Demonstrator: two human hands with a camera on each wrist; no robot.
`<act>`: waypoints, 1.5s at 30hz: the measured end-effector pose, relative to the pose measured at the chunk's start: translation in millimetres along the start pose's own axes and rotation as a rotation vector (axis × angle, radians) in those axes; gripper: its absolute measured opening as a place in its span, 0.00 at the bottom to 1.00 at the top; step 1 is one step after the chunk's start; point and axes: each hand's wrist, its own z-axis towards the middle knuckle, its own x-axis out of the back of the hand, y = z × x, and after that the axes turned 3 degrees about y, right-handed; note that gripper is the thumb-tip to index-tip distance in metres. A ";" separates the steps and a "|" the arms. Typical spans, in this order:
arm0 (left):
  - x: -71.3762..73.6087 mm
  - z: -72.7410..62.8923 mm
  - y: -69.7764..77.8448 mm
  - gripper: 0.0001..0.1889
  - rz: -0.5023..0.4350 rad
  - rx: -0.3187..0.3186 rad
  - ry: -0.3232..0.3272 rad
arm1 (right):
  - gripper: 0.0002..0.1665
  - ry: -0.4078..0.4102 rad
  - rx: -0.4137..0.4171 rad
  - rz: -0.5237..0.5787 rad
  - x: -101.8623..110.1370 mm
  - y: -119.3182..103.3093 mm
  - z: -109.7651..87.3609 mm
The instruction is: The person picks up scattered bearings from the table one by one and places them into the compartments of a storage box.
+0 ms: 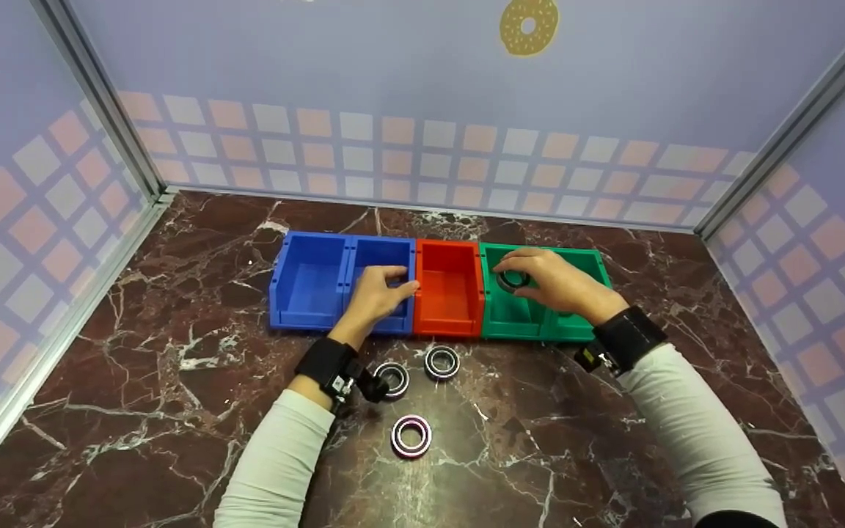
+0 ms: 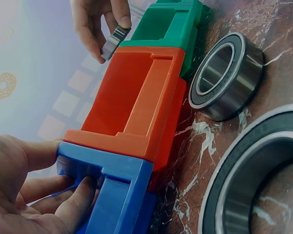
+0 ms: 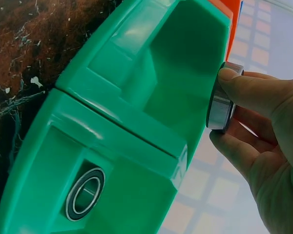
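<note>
My right hand point(image 1: 558, 279) pinches a steel bearing point(image 3: 219, 112) on edge between thumb and fingers. It is over the left green bin point(image 1: 514, 330), close to its back rim in the right wrist view. Another bearing point(image 3: 72, 204) lies in the right green bin point(image 3: 19, 195). My left hand point(image 1: 377, 297) is at the second blue bin point(image 2: 132, 163), its thumb against the rim beside the red bin point(image 1: 448, 328). The other left fingers bend loosely inside that blue bin, with nothing visible between them.
In front of the bins, a dark-sealed bearing point(image 1: 455, 363), a second one point(image 1: 403, 381) partly behind the left wrist camera, and a pink-tinted one point(image 1: 426, 436) lie on the marbled table point(image 1: 136, 440). Another blue bin point(image 1: 309, 320) ends the row at left. Patterned walls point(image 1: 364, 66) enclose the table.
</note>
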 end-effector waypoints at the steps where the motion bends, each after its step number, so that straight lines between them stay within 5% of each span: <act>1: 0.0 0.1 -0.1 0.26 0.001 0.004 -0.001 | 0.26 -0.001 -0.002 0.003 -0.8 1.0 0.2; 45: 1.0 1.4 -1.3 0.26 0.026 -0.025 -0.003 | 0.25 -0.030 -0.067 0.048 -32.2 15.9 12.7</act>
